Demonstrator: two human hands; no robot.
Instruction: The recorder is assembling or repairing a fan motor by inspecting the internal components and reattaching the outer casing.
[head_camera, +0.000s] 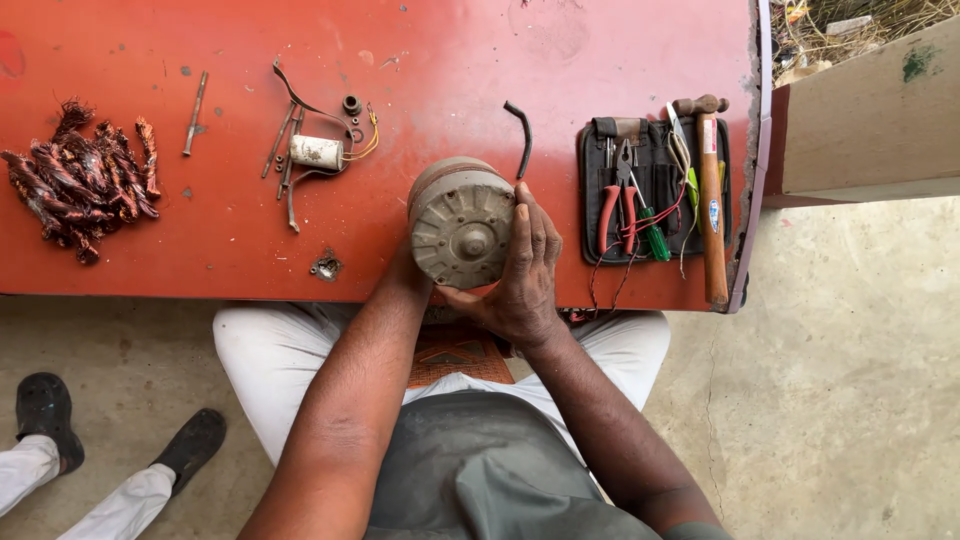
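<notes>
A round grey metal motor housing (460, 222) stands on edge near the front of the red table (230, 60). My right hand (525, 265) wraps its right side, fingers laid over the rim. My left hand (408, 272) is mostly hidden behind the housing, pressing against its lower left side. Both hands hold it between them.
A pile of copper wire scraps (80, 180) lies at the left. A white capacitor with wires and small screws (318, 152) sits mid-table, beside a bent black tube (522, 135). A black tool pouch with pliers (640, 195) and a hammer (712, 200) lie right. Another person's feet (45, 410) stand lower left.
</notes>
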